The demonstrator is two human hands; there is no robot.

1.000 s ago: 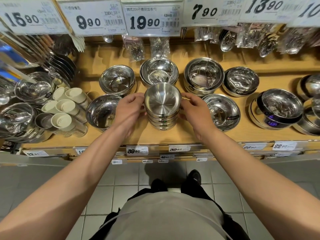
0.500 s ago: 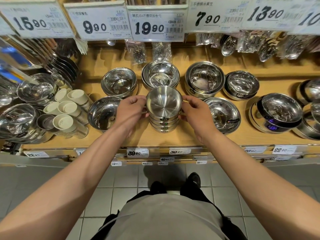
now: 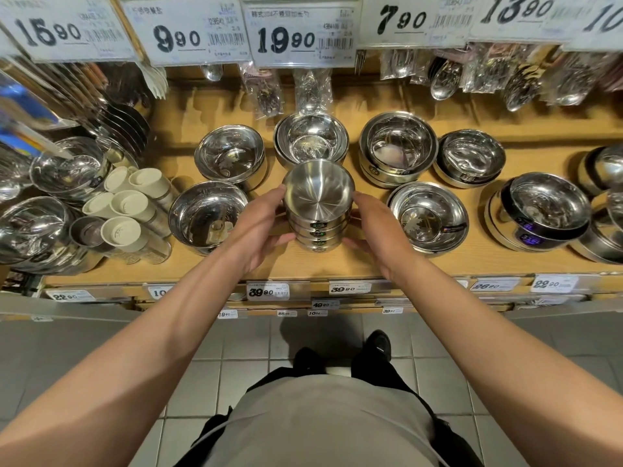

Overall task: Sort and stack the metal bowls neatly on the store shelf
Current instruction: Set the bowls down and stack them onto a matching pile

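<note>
Steel brushed nested bowl stack (image 3: 318, 210): my left hand (image 3: 259, 227) and right hand (image 3: 377, 230) grip its sides, squaring it on wooden shelf (image 3: 337, 264)

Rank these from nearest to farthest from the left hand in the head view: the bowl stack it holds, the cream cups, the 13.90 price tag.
1. Bowl stack, centre of the shelf, held by the left hand.
2. Cream cups, further left on the shelf.
3. 13.90 price tag, top right, above the hanging spoons.
</note>
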